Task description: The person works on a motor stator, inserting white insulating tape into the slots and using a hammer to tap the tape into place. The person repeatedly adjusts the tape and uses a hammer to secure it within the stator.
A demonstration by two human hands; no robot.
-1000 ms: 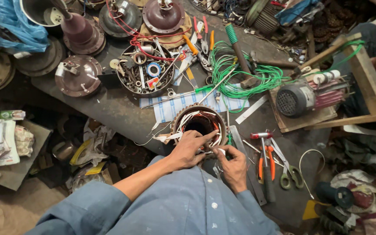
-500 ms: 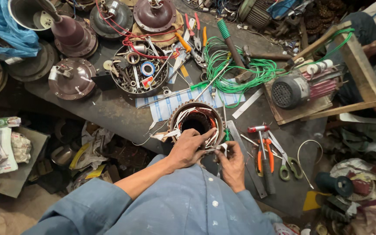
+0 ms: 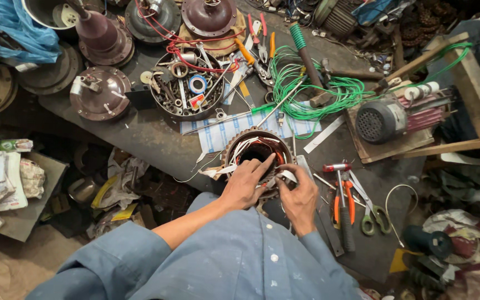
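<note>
The stator ring [image 3: 258, 151], a round motor core with copper windings and white paper strips, lies at the centre of the frame on the dark workbench [image 3: 140, 139], on the near edge of a striped cloth [image 3: 223, 133]. Against the two earlier views it occupies the same spot; both hands remain on its near rim, and only the fingers have shifted slightly; judged from this, the work on the windings continues without a change of grip.

The left hand [image 3: 245, 183] rests on the lower-left rim with its fingers extended into the bore; the right hand [image 3: 300, 194] is just beside it, fingers curled and pinching a white strip [image 3: 287, 175] at the lower-right rim; the two hands are close together, nearly touching.

Surrounding items: a round tray of small parts [image 3: 187, 89] in the upper centre; a coil of green wire [image 3: 318, 91] above right of the stator ring; a small motor on a wooden block [image 3: 381, 122] at right; orange-handled pliers [image 3: 340, 203] and scissors [image 3: 370, 214] just right of the right hand; brown fan housings [image 3: 100, 94] at upper left.

Obstructions: the pliers and scissors crowd the right side; loose paper strips lie at the ring's left edge.
</note>
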